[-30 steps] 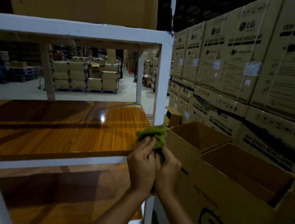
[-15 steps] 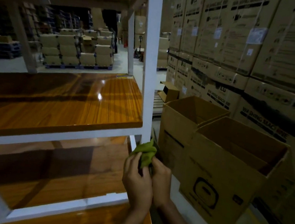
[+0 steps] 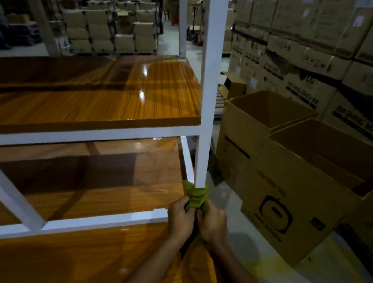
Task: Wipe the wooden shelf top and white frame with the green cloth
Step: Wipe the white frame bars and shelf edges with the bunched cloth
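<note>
The green cloth [image 3: 196, 194] is wrapped round the white frame's front right post [image 3: 210, 76], low down, just above the lower rail. My left hand [image 3: 181, 217] and my right hand [image 3: 214, 222] sit side by side under it, and both grip the cloth's ends against the post. Glossy wooden shelf boards [image 3: 94, 98] lie at three levels inside the frame, the nearest one [image 3: 76, 263] below my forearms.
Two open cardboard boxes [image 3: 301, 185] stand on the floor right of the post, close to my right hand. Tall stacks of washing machine cartons [image 3: 342, 56] wall off the right side. More boxes on pallets [image 3: 110, 32] stand beyond the shelf.
Both hands have slid the cloth down the post, from beside the middle shelf to near the lower rail. My view has tilted downward with them.
</note>
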Tool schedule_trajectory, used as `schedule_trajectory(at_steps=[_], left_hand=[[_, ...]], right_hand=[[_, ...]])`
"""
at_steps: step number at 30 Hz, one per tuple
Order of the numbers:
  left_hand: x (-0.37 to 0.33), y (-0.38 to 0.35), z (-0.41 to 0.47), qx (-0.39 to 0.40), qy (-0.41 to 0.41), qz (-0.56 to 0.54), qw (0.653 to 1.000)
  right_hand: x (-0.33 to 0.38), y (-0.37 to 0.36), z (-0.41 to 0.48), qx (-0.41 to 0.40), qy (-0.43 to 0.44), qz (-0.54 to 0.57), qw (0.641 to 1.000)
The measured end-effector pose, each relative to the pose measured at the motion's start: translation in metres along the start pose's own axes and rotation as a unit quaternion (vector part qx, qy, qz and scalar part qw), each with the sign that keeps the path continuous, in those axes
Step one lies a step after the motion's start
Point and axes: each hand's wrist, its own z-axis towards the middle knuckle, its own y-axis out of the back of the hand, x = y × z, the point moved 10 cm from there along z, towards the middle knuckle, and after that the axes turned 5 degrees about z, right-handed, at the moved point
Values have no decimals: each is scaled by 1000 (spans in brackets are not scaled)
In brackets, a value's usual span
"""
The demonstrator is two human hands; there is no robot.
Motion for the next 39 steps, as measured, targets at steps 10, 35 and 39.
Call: schedule_trajectory(at_steps=[10,35,39], left_hand=[[-44,16,1,-32,-62,4,998],[23,-13,6,10,-20,120,993],[16,-16,8,60,-5,91,994]], right_hand=[[29,24,18,-11,11,-46,999],[-34,-20,-13,-15,-132,3,991],[-38,-21,-10,28,-146,-25,989]])
